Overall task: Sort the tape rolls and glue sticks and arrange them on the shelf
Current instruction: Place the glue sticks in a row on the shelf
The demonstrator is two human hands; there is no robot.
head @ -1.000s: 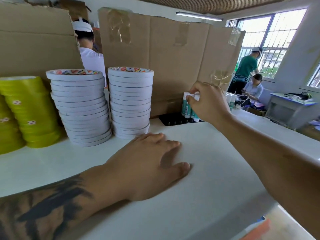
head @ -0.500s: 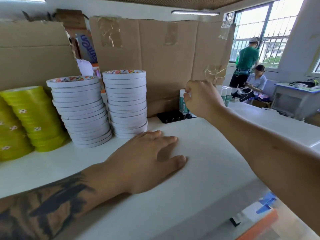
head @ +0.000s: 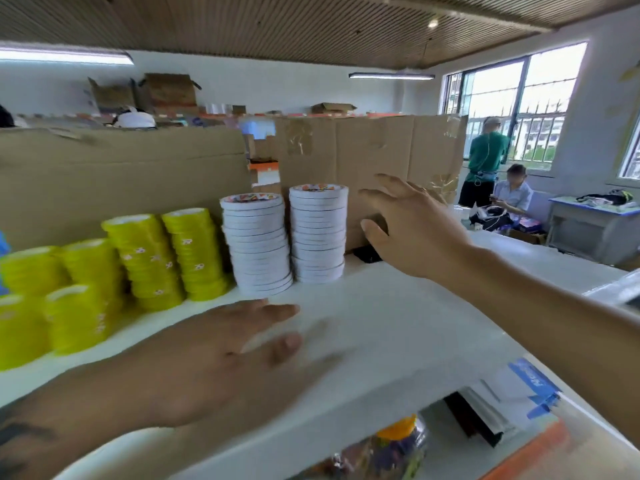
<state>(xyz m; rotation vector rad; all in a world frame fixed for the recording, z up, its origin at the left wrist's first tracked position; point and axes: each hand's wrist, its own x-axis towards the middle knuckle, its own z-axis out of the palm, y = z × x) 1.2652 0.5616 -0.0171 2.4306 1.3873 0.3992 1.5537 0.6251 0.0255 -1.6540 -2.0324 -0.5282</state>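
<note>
Seemingly to steady the person, the left grip [head: 221, 362] lies flat and empty on the shelf [head: 398, 327], while the right grip [head: 412, 226], fingers spread and holding nothing, hovers beside the white rolls [head: 318, 233], stacked by colour next to the yellow rolls [head: 145, 261]

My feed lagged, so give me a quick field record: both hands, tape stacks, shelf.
left hand: open, flat on the shelf, blurred
right hand: open, fingers spread, raised beside the white stacks, holding nothing
white tape stacks: two, upright, side by side
yellow tape stacks: several, left of the white
shelf: white, front right bare
</note>
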